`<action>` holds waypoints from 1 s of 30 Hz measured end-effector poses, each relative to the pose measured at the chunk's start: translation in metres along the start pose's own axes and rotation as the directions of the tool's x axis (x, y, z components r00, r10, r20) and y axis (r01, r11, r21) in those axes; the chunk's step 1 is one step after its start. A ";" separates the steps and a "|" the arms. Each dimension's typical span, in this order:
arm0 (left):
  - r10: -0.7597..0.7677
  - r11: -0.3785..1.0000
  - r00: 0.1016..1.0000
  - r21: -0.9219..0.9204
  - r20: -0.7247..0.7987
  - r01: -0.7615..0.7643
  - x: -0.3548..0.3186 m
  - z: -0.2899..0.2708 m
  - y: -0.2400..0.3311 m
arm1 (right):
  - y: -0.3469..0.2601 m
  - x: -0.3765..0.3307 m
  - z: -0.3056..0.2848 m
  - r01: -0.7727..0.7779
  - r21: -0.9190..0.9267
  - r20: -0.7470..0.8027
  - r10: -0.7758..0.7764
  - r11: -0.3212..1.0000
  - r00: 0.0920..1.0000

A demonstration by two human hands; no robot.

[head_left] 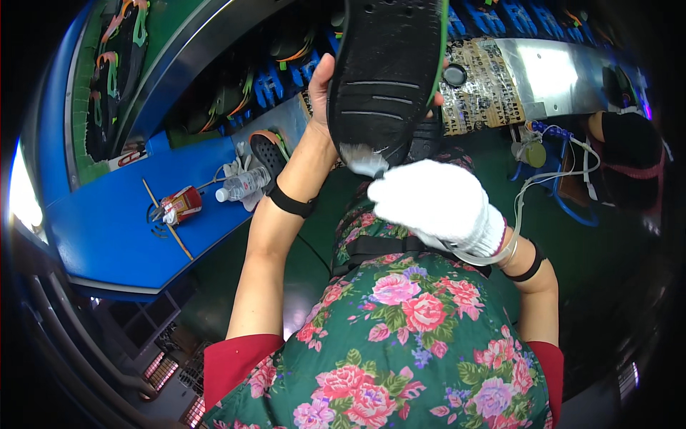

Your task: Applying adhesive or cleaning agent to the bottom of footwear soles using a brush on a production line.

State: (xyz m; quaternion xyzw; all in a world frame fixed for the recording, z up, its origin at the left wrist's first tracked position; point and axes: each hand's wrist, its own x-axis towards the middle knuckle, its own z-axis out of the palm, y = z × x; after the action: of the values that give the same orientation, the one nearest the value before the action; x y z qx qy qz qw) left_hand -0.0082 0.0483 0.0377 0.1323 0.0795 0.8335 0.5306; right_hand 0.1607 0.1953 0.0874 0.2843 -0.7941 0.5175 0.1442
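A black shoe sole (379, 79) with a bright green edge is held up, underside facing me. My left hand (320, 100) is bare and closed around it: the thumb lies along the left edge, and fingertips show past the right edge. My right hand (436, 200) wears a white knitted glove and is closed at the sole's lower end. From its fingertips, pale bristles of a brush (363, 159) fan out against the sole; the glove hides most of the handle. Behind the sole, part of another dark shoe (424, 139) shows.
On the left blue table (100, 236) are a red can (182, 203), a thin stick (148, 191), a plastic bottle (246, 184) and a black clog (269, 153). Ahead, a round black dish (454, 74) sits on taped cardboard (489, 93). A pale tube (525, 187) trails right, near a blue stool (550, 179).
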 end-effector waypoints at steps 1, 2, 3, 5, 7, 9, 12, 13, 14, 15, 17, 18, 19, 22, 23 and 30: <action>0.008 1.000 1.000 0.000 -0.003 -0.008 -0.002 0.000 0.001 | -0.004 0.006 -0.003 0.052 0.052 -0.019 -0.051 0.997 0.999; -0.001 0.995 0.996 0.102 -0.094 0.010 -0.005 0.001 0.002 | -0.004 0.011 -0.010 0.048 0.195 0.039 -0.056 0.980 0.998; 0.001 0.979 0.983 0.202 -0.186 0.037 -0.008 0.003 0.003 | -0.002 0.011 -0.012 0.050 0.201 0.046 -0.060 0.978 0.997; 0.021 0.969 0.975 0.246 -0.223 0.035 -0.015 -0.011 0.011 | 0.001 0.012 -0.016 -0.029 0.343 0.030 0.020 0.939 0.999; -0.025 0.943 0.945 0.306 -0.327 0.131 -0.021 -0.018 0.018 | -0.004 0.025 -0.029 -0.118 0.095 -0.015 0.120 0.988 0.993; -0.052 0.928 0.928 0.326 -0.369 0.181 -0.022 -0.018 0.021 | -0.002 0.020 -0.020 -0.006 -0.157 0.030 0.010 0.988 1.000; -0.108 0.985 0.880 0.069 -0.463 0.157 -0.015 -0.004 0.023 | 0.001 0.006 -0.007 0.127 -0.114 0.119 -0.113 0.985 0.986; -0.071 0.982 0.886 0.125 -0.459 0.143 -0.015 0.002 0.022 | -0.002 0.005 -0.005 0.051 -0.001 0.113 -0.050 0.999 0.992; -0.034 0.975 0.892 0.181 -0.452 0.129 -0.015 0.004 0.021 | -0.002 0.011 -0.011 0.026 0.119 0.139 -0.042 0.993 0.989; -0.023 0.975 0.889 0.187 -0.457 0.121 -0.018 0.002 0.023 | -0.004 0.019 -0.018 0.002 0.241 0.166 -0.043 0.971 0.985; -0.061 0.986 0.896 0.111 -0.439 0.121 -0.025 -0.008 0.029 | -0.001 0.029 -0.023 -0.045 0.251 0.086 0.024 0.967 0.996; -0.057 0.986 0.899 0.114 -0.434 0.118 -0.025 -0.010 0.029 | -0.003 0.022 -0.020 -0.209 0.186 0.062 0.201 0.960 0.978; -0.061 0.991 0.897 0.079 -0.439 0.105 -0.026 -0.011 0.029 | -0.002 0.022 -0.009 -0.200 0.185 -0.063 0.215 0.962 0.975; -0.038 0.984 0.922 0.144 -0.386 0.101 -0.023 -0.008 0.022 | -0.006 0.022 0.000 -0.213 0.427 0.055 0.210 0.879 0.976; -0.024 0.966 0.940 0.233 -0.340 0.109 -0.023 -0.005 0.016 | -0.005 0.022 -0.003 -0.225 0.493 0.022 0.247 0.840 0.969; -0.024 0.969 0.971 -0.244 -0.238 -0.036 -0.055 0.009 -0.040 | 0.019 0.060 -0.062 -0.098 -0.369 -0.229 0.012 0.924 0.973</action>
State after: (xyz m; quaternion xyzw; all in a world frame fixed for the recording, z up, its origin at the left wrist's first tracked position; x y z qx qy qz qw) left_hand 0.0510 0.0155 0.0276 -0.0361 0.0384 0.8482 0.5270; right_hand 0.0970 0.2389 0.1310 0.1690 -0.8655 0.3872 0.2693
